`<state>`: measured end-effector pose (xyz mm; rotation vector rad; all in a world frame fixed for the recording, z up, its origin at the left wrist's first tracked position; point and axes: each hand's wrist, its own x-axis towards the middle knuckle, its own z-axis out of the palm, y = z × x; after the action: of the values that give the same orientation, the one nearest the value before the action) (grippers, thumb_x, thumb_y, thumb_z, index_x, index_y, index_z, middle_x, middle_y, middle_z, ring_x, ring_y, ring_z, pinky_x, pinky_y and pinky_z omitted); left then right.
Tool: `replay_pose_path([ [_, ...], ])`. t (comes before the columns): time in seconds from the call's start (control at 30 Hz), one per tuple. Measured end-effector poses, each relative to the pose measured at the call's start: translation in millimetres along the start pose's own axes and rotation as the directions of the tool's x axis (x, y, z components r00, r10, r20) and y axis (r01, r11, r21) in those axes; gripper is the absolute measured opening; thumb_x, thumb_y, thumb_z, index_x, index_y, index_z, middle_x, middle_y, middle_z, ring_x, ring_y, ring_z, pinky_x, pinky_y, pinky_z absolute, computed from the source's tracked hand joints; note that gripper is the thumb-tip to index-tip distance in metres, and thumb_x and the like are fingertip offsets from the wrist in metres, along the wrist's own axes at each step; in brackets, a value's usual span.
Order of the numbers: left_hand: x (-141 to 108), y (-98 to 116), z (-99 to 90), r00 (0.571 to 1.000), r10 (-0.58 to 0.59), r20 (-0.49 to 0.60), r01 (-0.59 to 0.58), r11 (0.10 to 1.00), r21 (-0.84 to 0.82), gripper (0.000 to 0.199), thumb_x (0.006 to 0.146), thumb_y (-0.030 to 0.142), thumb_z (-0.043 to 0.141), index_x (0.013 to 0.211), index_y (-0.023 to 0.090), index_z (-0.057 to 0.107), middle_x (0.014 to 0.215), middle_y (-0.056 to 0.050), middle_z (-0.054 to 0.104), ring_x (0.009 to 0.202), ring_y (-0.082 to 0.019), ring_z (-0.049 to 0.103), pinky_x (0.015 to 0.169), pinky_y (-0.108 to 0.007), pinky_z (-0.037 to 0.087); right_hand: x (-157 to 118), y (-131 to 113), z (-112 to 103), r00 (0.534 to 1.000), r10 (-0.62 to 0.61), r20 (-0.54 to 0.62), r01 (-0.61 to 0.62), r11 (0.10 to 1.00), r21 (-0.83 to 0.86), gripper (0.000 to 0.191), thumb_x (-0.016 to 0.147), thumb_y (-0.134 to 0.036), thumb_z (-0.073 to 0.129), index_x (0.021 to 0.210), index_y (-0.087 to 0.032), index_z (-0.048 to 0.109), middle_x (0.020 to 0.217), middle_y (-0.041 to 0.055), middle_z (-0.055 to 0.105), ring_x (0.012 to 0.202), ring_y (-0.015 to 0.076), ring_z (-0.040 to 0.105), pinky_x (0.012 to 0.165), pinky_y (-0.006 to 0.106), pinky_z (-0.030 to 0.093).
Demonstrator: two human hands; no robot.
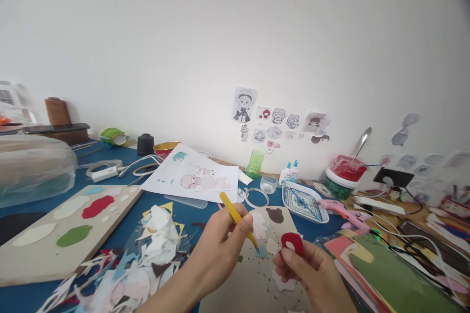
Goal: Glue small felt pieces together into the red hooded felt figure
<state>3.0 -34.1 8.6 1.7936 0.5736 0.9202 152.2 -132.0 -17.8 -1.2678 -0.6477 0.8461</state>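
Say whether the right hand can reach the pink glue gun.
Probably yes: the pink glue gun lies just past the right hand, only low felt sheets between, but the hand pinches a red felt piece.

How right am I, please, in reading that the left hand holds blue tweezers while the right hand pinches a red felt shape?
Not blue: the head view shows the left hand holding yellow tweezers while the right hand pinches the red felt shape.
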Motion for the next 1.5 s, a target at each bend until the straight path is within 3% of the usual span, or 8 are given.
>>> replay_pose_path([
  [0.17,-2.6,1.7,3.4,0.989,0.021,0.147,-0.028,0.998,0.050,0.036,0.094,0.042,0.035,0.074,0.018,0.052,0.073,-0.001,0.053,0.071,-0.016,0.049,0.068,-0.027,0.039,1.8,3.1,-1.1,0.998,0.037,0.044,-0.038,0.999,0.023,0.043,0.048,-0.050,0.088,0.065,-0.014,0.071,0.058,0.0067,0.070,0.049,0.0138,0.061,0.048,0.022,0.048],
  [0.33,-4.3,0.7,8.6,0.973,0.020,0.229,-0.018,1.000,-0.009,0.031,0.096,0.038,0.032,0.079,0.019,0.050,0.075,0.000,0.051,0.068,-0.014,0.046,0.065,-0.026,0.038,3.2,4.4,-3.0,0.994,0.079,0.072,-0.080,0.997,0.016,0.043,0.050,-0.049,0.088,0.067,-0.014,0.072,0.061,0.0066,0.071,0.050,0.0133,0.063,0.049,0.020,0.048],
  [0.43,-3.2,0.3,10.3,0.975,-0.001,0.224,-0.008,0.999,0.040,0.026,0.094,0.033,0.035,0.079,0.019,0.051,0.075,0.001,0.051,0.070,-0.013,0.044,0.065,-0.025,0.035,3.2,5.0,-3.4,0.993,0.082,0.091,-0.083,0.996,0.012,0.043,0.051,-0.050,0.087,0.068,-0.014,0.072,0.060,0.0059,0.071,0.050,0.0133,0.063,0.048,0.020,0.048],
  [0.6,-1.6,1.9,12.9,0.969,-0.074,0.237,0.065,0.997,0.047,0.025,0.088,0.031,0.045,0.067,0.018,0.047,0.062,0.005,0.041,0.058,-0.011,0.033,0.054,-0.023,0.028,2.3,3.7,-3.2,0.992,0.082,0.101,-0.082,0.997,-0.004,0.044,0.052,-0.050,0.086,0.072,-0.014,0.072,0.060,0.0061,0.071,0.051,0.0149,0.064,0.049,0.022,0.047],
  [0.9,-3.5,-4.8,16.1,0.956,-0.116,0.270,0.117,0.993,0.010,0.022,0.083,0.031,0.050,0.077,0.017,0.066,0.057,0.003,0.054,0.049,-0.009,0.030,0.047,-0.023,0.023,2.0,3.1,-3.2,0.986,0.010,0.164,0.000,0.998,-0.057,0.044,0.057,-0.054,0.083,0.075,-0.015,0.073,0.059,0.0058,0.069,0.052,0.0144,0.062,0.050,0.021,0.045],
  [1.23,-2.3,-0.2,18.2,0.955,-0.144,0.258,0.148,0.989,0.004,0.015,0.077,0.022,0.055,0.068,0.016,0.065,0.045,0.009,0.027,0.045,-0.007,0.018,0.042,-0.023,0.014,2.0,4.0,-3.2,0.980,-0.014,0.201,0.031,0.996,-0.084,0.044,0.060,-0.056,0.080,0.078,-0.016,0.076,0.060,0.0056,0.070,0.055,0.0136,0.062,0.051,0.020,0.045],
  [1.5,-2.0,-1.3,18.1,0.952,-0.181,0.247,0.186,0.983,0.003,0.012,0.073,0.022,0.057,0.068,0.016,0.065,0.043,0.010,0.030,0.043,-0.006,0.019,0.041,-0.023,0.016,2.1,4.8,-4.3,0.977,-0.007,0.214,0.027,0.996,-0.090,0.043,0.060,-0.056,0.080,0.077,-0.017,0.075,0.062,0.0051,0.070,0.056,0.0136,0.063,0.051,0.020,0.046],
])
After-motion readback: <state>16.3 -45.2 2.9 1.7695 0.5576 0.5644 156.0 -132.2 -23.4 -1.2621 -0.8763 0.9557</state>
